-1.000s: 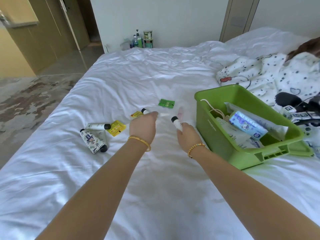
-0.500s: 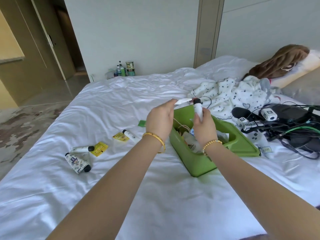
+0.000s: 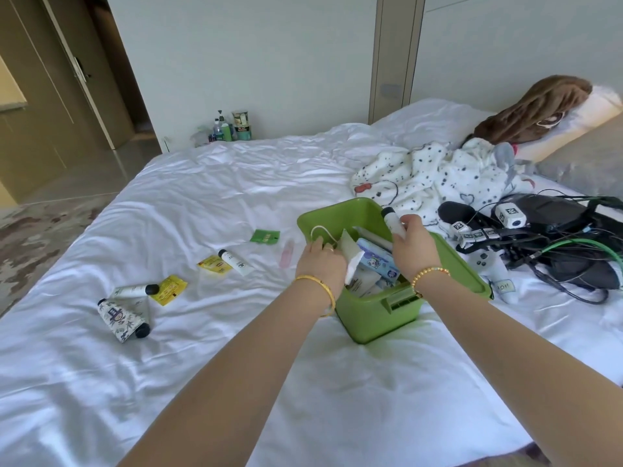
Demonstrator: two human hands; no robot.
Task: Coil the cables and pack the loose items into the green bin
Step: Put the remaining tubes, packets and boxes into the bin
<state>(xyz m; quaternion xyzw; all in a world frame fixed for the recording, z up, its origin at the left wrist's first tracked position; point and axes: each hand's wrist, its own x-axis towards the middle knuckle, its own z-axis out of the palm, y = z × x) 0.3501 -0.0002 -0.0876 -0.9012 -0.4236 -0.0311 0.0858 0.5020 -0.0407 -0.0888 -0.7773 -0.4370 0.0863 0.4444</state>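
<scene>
White, rumpled bed sheet (image 3: 209, 382) is filling most of the head view, with a rectangular green plastic bin (image 3: 371, 315) sitting on it right of centre.

By my judgement the packing step is in hand. The right hand (image 3: 413, 247) is gripping a small white tube with a black cap (image 3: 391, 219) over the bin's far side, cap pointing up and away. The left hand (image 3: 320, 261) is reaching over the bin's near-left rim, fingers curled against a white packet (image 3: 350, 254) inside; whether it is pinching the packet or only pressing it aside I cannot tell.

The next move seems to call for lowering the tube into a gap among the packets and letting go.

Loose items are lying well to the left of both hands: another white tube (image 3: 236, 262), yellow sachets (image 3: 170, 289), a green sachet (image 3: 264, 236), a patterned tube (image 3: 119, 320). The tangled black and green cables (image 3: 556, 257) are lying uncoiled just right of the bin.
</scene>
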